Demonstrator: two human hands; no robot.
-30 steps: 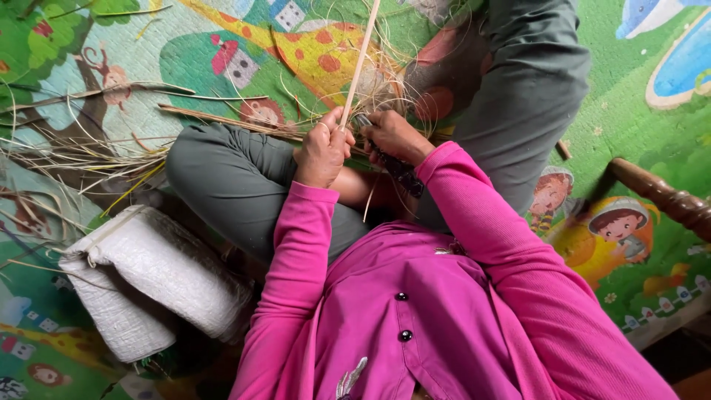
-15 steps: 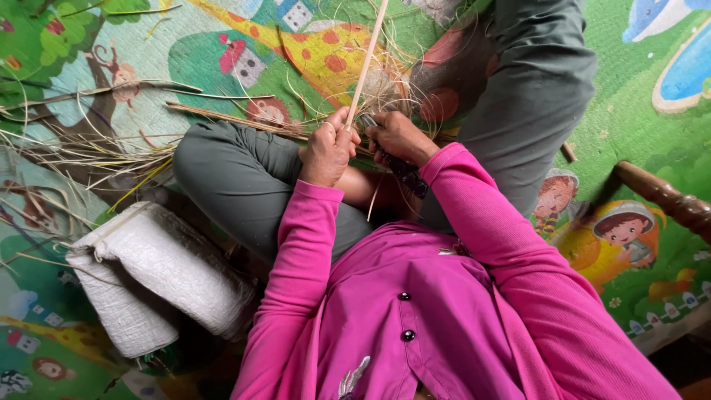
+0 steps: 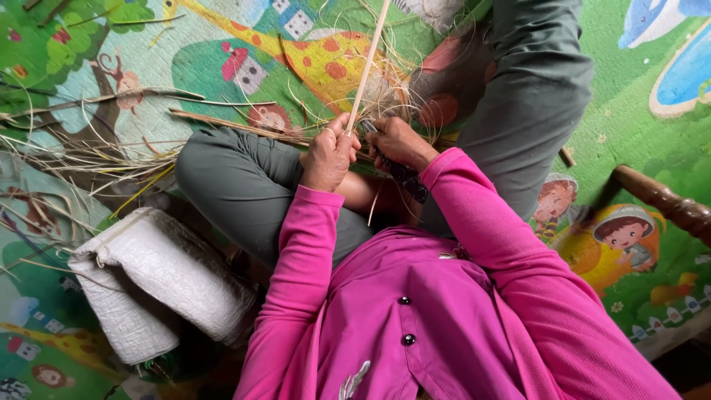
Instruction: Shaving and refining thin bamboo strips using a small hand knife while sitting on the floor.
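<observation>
I sit cross-legged in grey trousers and a pink buttoned top. My left hand [image 3: 328, 154] is closed around a long pale cane strip [image 3: 368, 63] that rises toward the top of the view. Close beside it, my right hand [image 3: 396, 142] grips a dark tool whose shape is hidden by the fingers, held at the strip's lower end. Thin curly shavings [image 3: 385, 89] lie tangled just beyond both hands.
A colourful cartoon play mat [image 3: 96, 67] covers the floor. Loose sticks and dry fibres [image 3: 96, 152] are strewn at the left. A folded white woven sack [image 3: 148, 285] lies by my left knee. A turned wooden furniture leg [image 3: 663, 200] stands at the right.
Both hands have stayed together on the strip with only slight shifts. The view has tilted a little.
</observation>
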